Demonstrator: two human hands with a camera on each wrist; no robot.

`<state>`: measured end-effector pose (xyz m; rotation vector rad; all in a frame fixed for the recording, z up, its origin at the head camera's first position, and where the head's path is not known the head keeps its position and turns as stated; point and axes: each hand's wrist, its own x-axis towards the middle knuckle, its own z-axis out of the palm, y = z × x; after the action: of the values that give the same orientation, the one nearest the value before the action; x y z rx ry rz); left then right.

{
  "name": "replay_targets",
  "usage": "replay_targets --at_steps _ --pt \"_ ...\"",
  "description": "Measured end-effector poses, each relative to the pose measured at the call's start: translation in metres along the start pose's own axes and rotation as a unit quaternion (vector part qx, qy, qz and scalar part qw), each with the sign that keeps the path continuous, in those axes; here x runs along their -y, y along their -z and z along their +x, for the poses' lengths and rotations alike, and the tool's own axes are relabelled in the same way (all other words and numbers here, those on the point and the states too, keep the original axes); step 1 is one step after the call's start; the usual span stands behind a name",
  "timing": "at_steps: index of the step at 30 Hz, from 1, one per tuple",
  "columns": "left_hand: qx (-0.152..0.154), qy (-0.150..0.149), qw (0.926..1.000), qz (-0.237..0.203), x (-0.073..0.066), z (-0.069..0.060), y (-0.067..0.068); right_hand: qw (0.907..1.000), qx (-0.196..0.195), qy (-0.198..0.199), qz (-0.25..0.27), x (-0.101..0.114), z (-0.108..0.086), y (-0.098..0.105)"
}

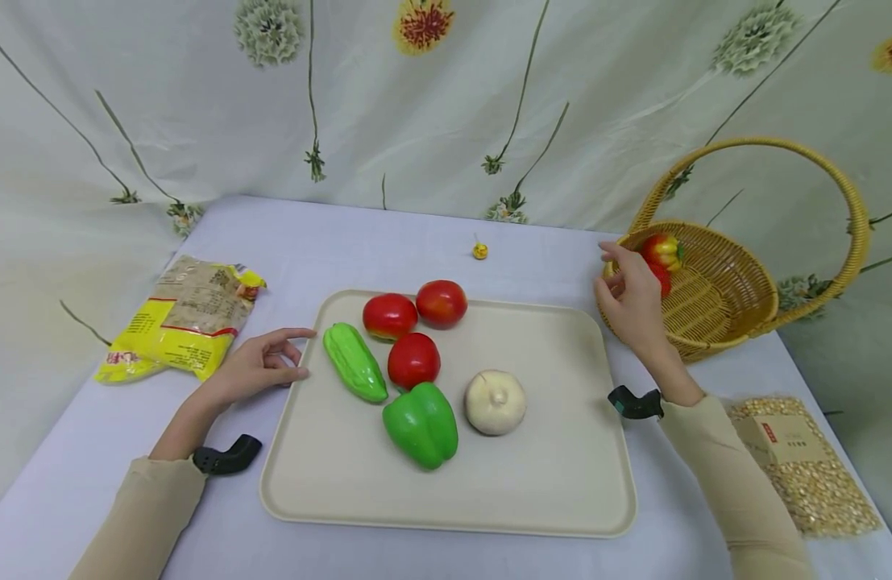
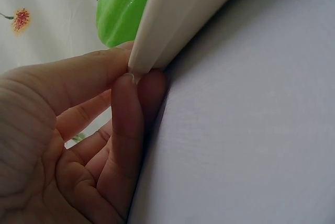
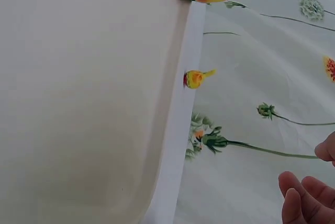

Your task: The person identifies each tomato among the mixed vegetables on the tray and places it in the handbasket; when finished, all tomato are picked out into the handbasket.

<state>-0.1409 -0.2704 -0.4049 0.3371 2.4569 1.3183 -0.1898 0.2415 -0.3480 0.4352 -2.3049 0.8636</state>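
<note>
Left hand (image 1: 260,362) pinches the left rim of the tray (image 1: 554,475), which lies mid-surface (image 1: 358,246); right hand (image 1: 630,302), thumb and fingers apart, holds nothing near the basket (image 1: 717,282). Smooth and stiff-looking, the tray is probably light, best gripped by opposite rims and kept level, as the round tomato (image 1: 414,360) could roll.

No words, brands or numbers can be made out. Small dark print stands on the yellow plastic bag (image 1: 150,330), but it is too fine to read. The clear bag of yellow grains (image 1: 830,491) bears a pale label (image 1: 795,449) with a small red mark (image 1: 769,432) and a row of tiny, illegible dark characters.
</note>
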Motion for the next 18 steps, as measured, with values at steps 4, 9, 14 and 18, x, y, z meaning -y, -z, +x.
replay_targets --at_steps 4,9,14,18 --pt "-0.002 -0.001 1.0 0.001 -0.001 0.0 0.001 0.9996 0.019 0.015 0.012 0.008 0.001 -0.009" --pt "-0.003 0.002 1.0 0.0 -0.003 -0.001 0.001 0.9983 0.051 0.027 0.008 0.02 0.003 -0.019" --pt "-0.001 0.0 1.0 -0.002 -0.003 -0.001 0.0 0.9949 0.085 0.051 0.02 0.027 0.003 -0.031" --pt "0.0 -0.004 1.0 -0.003 -0.003 -0.001 -0.001 0.989 0.124 0.071 0.039 0.03 0.004 -0.041"
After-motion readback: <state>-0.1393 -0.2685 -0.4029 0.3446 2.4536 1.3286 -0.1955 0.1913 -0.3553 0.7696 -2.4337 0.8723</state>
